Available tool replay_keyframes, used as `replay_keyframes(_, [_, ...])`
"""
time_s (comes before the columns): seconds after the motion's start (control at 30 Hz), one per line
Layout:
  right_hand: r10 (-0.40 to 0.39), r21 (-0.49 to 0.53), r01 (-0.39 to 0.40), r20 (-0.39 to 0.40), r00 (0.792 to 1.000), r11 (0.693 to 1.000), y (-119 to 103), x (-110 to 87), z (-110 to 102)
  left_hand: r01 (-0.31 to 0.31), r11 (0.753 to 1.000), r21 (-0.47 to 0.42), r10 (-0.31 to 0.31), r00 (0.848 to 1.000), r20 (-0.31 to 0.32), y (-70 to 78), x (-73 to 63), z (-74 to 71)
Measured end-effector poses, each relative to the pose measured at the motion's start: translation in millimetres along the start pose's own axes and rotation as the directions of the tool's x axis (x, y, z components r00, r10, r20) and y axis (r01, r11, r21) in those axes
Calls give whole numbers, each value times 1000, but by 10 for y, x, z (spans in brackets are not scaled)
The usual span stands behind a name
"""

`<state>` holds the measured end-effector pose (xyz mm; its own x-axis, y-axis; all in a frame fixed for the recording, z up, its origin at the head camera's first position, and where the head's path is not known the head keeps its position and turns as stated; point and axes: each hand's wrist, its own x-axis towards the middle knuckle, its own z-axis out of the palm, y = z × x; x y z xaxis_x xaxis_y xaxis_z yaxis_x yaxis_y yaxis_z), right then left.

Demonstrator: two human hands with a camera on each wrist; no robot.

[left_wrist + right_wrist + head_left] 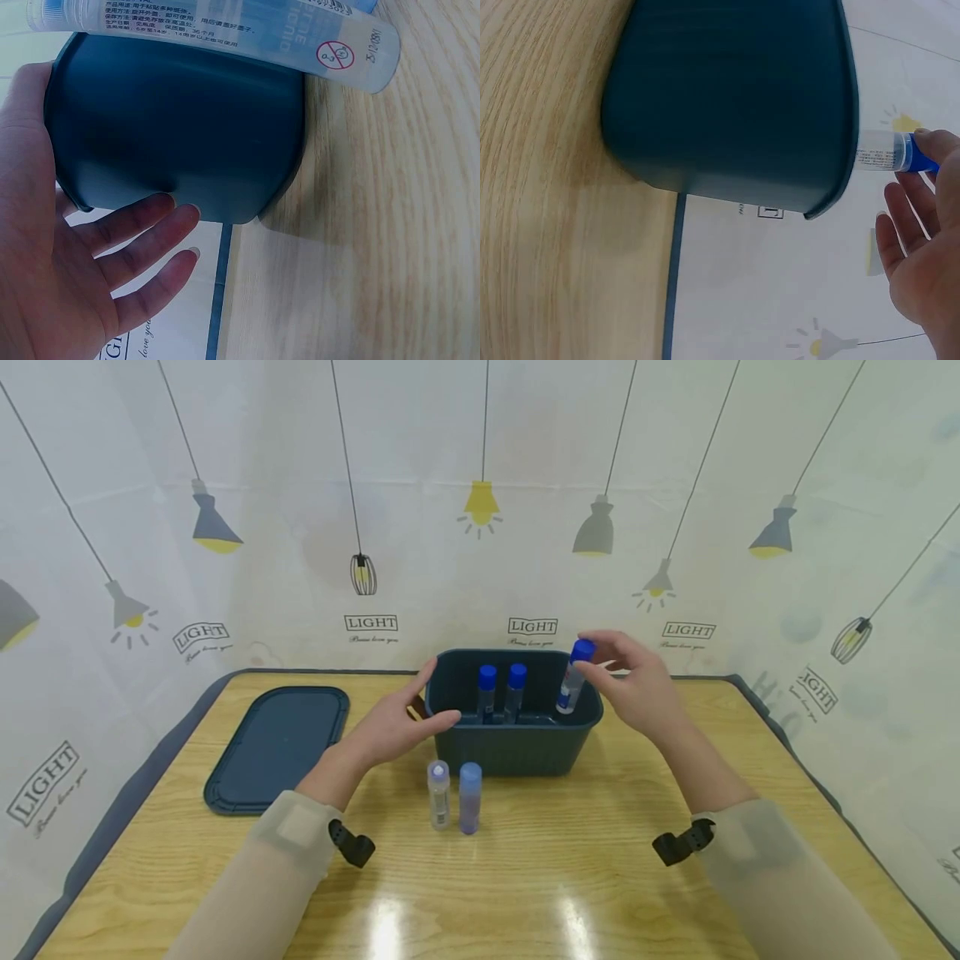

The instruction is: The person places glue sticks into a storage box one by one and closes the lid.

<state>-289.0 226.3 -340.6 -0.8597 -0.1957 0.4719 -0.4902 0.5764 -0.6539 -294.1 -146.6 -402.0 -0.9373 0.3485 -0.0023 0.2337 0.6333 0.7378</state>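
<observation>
My right hand [637, 685] pinches a clear glue stick [571, 689] by its blue cap. The glue stick is tilted, its lower end inside the right end of a dark blue bin [513, 752]; the right wrist view shows its upper part [881, 152] above the rim. Two more blue-capped glue sticks, a left one [487, 693] and a right one [514, 693], stand inside the bin. My left hand [390, 722] rests at the bin's left end with fingers extended, the thumb along the front rim. In the left wrist view its fingers lie loosely beside the bin wall.
In front of the bin, a clear glue stick [439, 797] and a light-blue-capped, purplish glue stick [470, 802] stand on the wooden table [600, 877]. A dark blue lid [281, 743] lies flat at the left. A lamp-printed curtain [420, 527] hangs behind the table.
</observation>
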Motion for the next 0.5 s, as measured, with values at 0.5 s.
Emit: replay_keyframes(0.5, [153, -113, -139, 128, 980, 984, 232, 216, 258, 5, 1000, 9, -5, 1000, -3, 9, -6, -1])
